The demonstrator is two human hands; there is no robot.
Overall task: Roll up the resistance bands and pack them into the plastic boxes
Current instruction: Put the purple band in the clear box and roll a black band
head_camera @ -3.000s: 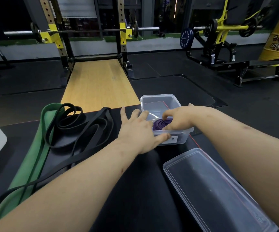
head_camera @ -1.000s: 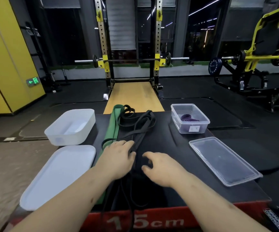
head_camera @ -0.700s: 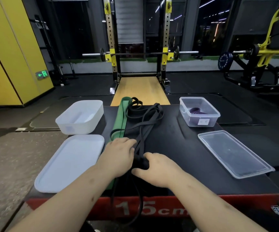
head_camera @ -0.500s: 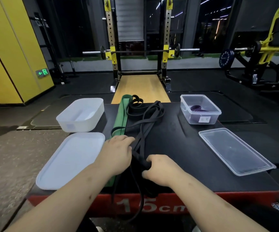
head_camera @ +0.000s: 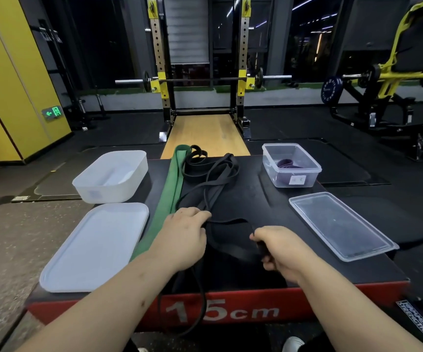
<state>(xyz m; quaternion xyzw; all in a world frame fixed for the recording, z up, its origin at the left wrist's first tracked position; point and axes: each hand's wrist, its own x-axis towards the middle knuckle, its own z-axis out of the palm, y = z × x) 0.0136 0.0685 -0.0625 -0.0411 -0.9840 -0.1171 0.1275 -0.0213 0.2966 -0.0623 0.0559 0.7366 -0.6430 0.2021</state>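
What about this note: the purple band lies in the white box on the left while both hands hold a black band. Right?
Wrong box. The head view shows the purple band in the clear box on the right, not the white box. The left hand and right hand do hold a black band.

Clear box label (head_camera: 297, 179) unreadable; black band (head_camera: 230, 250) partly hidden under left hand (head_camera: 183, 235), right hand (head_camera: 279, 247).

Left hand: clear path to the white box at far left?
Probably yes. Only the flat green band lies between the left hand and the white box. The hand grips the black band, though, so it would likely need to let go first.
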